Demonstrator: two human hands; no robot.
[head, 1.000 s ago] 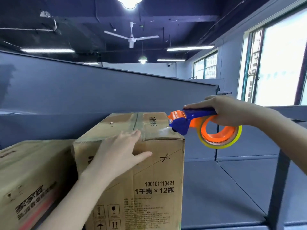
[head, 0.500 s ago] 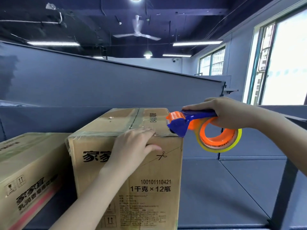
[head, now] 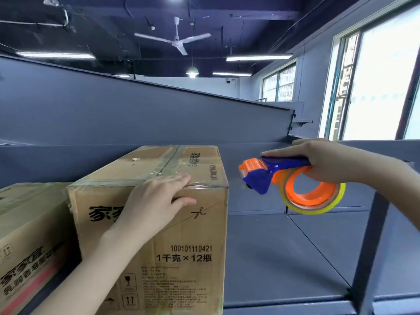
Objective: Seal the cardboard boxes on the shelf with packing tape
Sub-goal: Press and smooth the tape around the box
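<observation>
Far left of the box: second box (head: 29,223), close against it. Top mostly out of view, so cannot tell whether taped. Probably next in line.

Box (head: 159,258) itself on the shelf (head: 284,258): shiny tape (head: 170,160) down the centre seam, another glossy strip along the top front edge. Looks close to sealed. Far edge and sides not readable.

On the box's top front edge: left hand (head: 156,201), fingers straight and together, laid flat over the strip, thumb down on the front face. Likely pressing the tape end home.

Just right of the box's top right corner, not touching it: tape dispenser (head: 261,176), blue and orange, roll hanging below. No tape seen bridging to the box, so likely cut free.

Further right: right hand (head: 322,160), fingers curled round the dispenser handle.

Right of the box, under that forearm: upright post (head: 372,246), a possible snag for the elbow. Above and behind the box: grey back panel, ceiling fan (head: 176,40), windows (head: 375,87) at far right.
</observation>
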